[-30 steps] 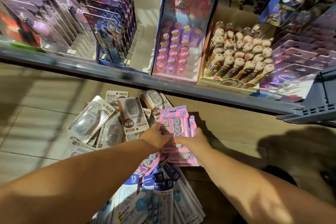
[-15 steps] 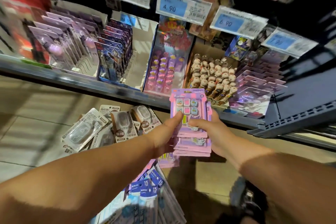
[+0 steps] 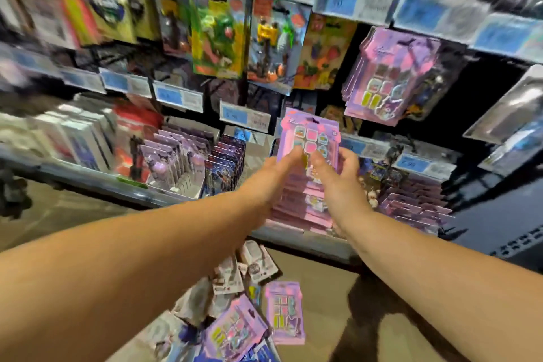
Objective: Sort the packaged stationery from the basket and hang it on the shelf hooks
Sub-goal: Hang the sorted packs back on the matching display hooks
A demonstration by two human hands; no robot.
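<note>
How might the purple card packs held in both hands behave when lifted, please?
Probably light and stiff: the purple card packs stand flat between the left hand and right hand. Likely slippery: the lower ones are fanned out.

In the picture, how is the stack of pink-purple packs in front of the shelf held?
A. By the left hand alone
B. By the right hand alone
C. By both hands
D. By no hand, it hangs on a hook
C: the left hand and the right hand both grip the stack of pink-purple packs, each with its thumb on the front face.
</note>
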